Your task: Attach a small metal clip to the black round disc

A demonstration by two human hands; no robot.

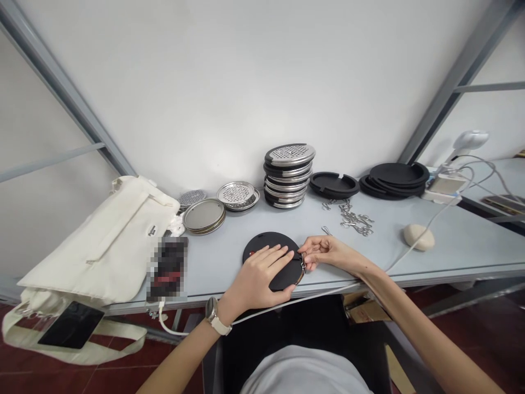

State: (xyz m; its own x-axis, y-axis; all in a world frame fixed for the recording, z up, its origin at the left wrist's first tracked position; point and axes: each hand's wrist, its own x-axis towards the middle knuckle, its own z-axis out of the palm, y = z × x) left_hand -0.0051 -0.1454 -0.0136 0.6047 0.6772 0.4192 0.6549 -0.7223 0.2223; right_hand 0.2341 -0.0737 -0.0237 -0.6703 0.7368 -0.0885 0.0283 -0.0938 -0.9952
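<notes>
A round black disc [268,241] lies near the front edge of the table. Stretched out flat across its top is my left hand [262,273], thumb toward its lower right rim. My right hand [324,253] pinches a small metal clasp [303,261] at the disc's right edge, where a brownish strip of rim shows. Part of the clasp is hidden by my fingers. Just behind my right hand lies a loose metal clip [326,230].
Behind stand a stack of perforated metal discs with black rims [289,175], black round covers [334,185], more black covers [394,179] and metal clasps [356,220]. Metal plates [204,214], a white bag [102,241] and a pixelated phone-like object [168,268] are left; a mouse [419,237] sits right.
</notes>
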